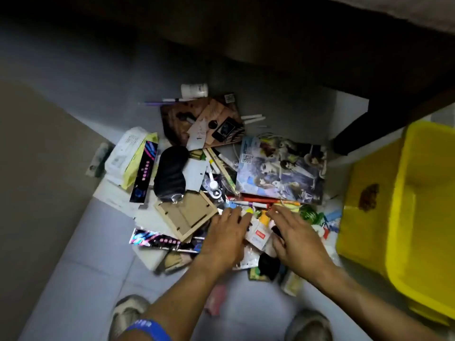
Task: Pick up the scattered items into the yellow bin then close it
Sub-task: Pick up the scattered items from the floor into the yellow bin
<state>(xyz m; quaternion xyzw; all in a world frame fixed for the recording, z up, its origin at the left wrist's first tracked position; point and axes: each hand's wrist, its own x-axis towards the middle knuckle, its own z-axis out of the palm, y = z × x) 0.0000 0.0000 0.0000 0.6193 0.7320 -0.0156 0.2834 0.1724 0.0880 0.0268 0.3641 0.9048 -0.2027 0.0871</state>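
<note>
Yellow bin (403, 217) sits open, nearly empty; pile (197, 173) untouched, left hand (225, 238) and right hand (299, 238) spread flat, gripping nothing.

left grip (225, 236) flat, right grip (294, 233) spread

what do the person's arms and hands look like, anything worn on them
Both forearms are bare, with no sleeves in view and no gloves on the left hand or the right hand. The left wrist carries a blue wristband with pale markings too blurred to read. No ring or watch is visible on either hand, though the picture is soft.
</note>
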